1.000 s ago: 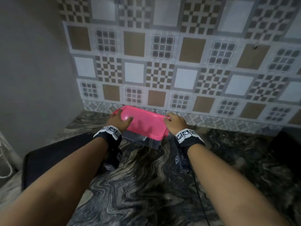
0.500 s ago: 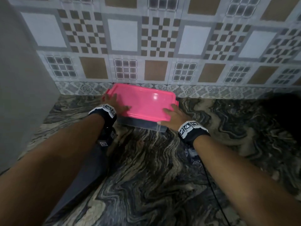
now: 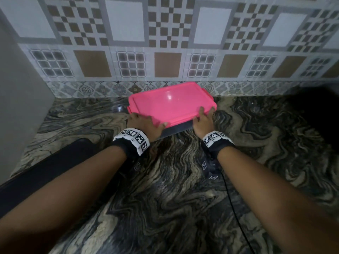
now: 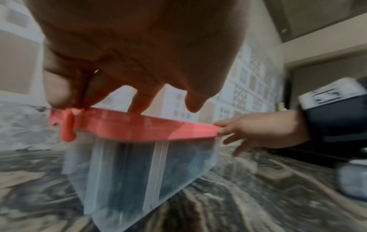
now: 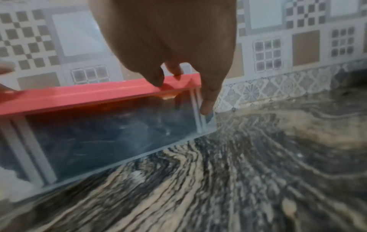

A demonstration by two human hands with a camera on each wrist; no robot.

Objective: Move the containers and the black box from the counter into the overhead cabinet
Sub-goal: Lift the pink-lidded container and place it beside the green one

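A clear container with a pink lid (image 3: pixel 170 105) stands askew on the marble counter (image 3: pixel 165 208), close to the tiled wall. My left hand (image 3: pixel 145 123) grips its near left corner, fingers over the lid edge (image 4: pixel 139 125) beside a pink clasp (image 4: pixel 68 128). At the near right corner my right hand (image 3: pixel 203 120) holds it, fingers on the lid (image 5: pixel 89 94) and thumb down the clear wall (image 5: pixel 109 133). Whether its base touches the counter I cannot tell. The black box (image 3: pixel 45 167) lies at the left, partly hidden under my left forearm.
A plain grey side wall (image 3: pixel 18 88) closes the counter on the left. The patterned tile wall (image 3: pixel 168 33) runs along the back. A dark shape (image 3: pixel 321 110) sits at the far right. A thin black cable (image 3: pixel 234 208) trails from my right wrist.
The container has turned so its right end points more toward the wall. My left hand has slid from the left end to the near left corner. The view has tilted further down.
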